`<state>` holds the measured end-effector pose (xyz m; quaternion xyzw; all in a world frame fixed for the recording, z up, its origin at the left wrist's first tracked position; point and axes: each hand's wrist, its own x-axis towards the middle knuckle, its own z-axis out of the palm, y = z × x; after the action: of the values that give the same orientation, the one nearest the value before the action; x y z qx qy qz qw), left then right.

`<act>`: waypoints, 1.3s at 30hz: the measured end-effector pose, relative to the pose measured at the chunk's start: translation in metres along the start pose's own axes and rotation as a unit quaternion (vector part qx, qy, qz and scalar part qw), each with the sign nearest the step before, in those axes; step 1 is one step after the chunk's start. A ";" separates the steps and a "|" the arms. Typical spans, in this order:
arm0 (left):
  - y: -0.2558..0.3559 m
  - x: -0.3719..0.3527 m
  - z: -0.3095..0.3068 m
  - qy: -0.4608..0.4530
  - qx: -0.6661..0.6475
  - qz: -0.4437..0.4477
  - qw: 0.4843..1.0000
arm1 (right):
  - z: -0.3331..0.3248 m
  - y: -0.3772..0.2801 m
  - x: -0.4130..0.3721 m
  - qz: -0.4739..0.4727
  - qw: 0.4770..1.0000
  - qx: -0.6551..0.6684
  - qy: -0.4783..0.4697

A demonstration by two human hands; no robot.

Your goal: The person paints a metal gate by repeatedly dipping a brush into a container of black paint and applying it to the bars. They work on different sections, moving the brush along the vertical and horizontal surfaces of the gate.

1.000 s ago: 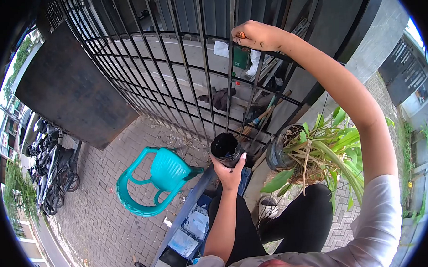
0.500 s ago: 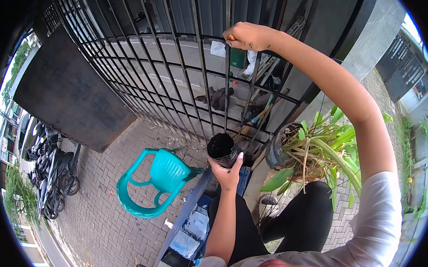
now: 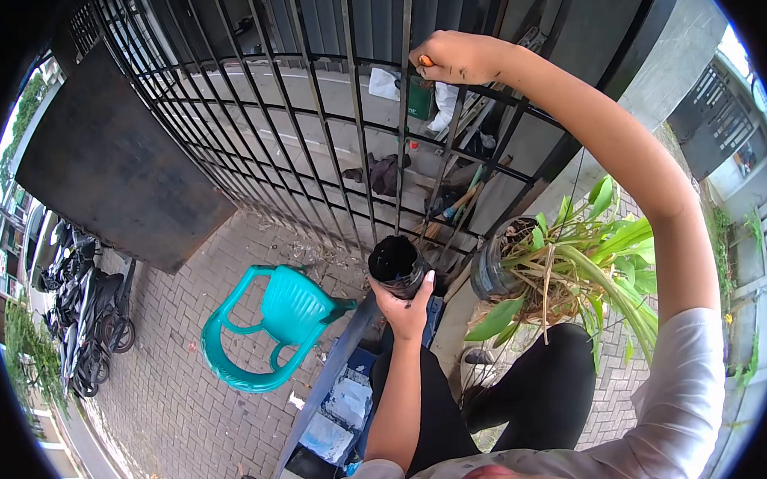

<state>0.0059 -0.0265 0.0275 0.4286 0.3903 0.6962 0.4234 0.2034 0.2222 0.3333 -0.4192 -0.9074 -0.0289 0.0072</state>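
Observation:
My left hand is wrapped round the lower part of a cut-off plastic container, its inside coated black with paint. The container is held mouth up in front of the lower bars of a black metal gate. Higher up, my right hand is closed on a paintbrush; only its orange handle end shows, and the bristles are hidden behind the fingers. That hand is right at an upright bar, near the upper crossbar. Dark smears mark the right hand and wrist.
A turquoise plastic chair lies on the paving at left. A leafy potted plant stands close on my right. Below my left arm is a paint-stained blue ledge. Behind the bars are a green bin and a broom. Motorbikes are parked far left.
My right hand has shifted slightly up and to the right, away from the upright bar, with the paintbrush still in it. My left hand keeps the container nearly in place.

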 end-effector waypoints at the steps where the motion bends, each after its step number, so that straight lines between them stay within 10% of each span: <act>1: -0.001 0.000 0.000 0.001 -0.001 0.000 1.000 | -0.001 -0.002 0.000 -0.015 0.999 0.022 0.024; 31: -0.002 -0.001 -0.004 -0.031 -0.003 -0.010 0.999 | -0.015 -0.011 -0.015 0.021 0.997 -0.073 -0.020; 39: 0.003 0.001 0.003 -0.003 -0.005 0.016 1.000 | 0.046 -0.003 -0.015 0.046 0.940 0.159 0.298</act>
<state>0.0075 -0.0264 0.0318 0.4344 0.3788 0.7037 0.4153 0.2118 0.2114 0.2865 -0.4263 -0.8362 -0.0070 0.3451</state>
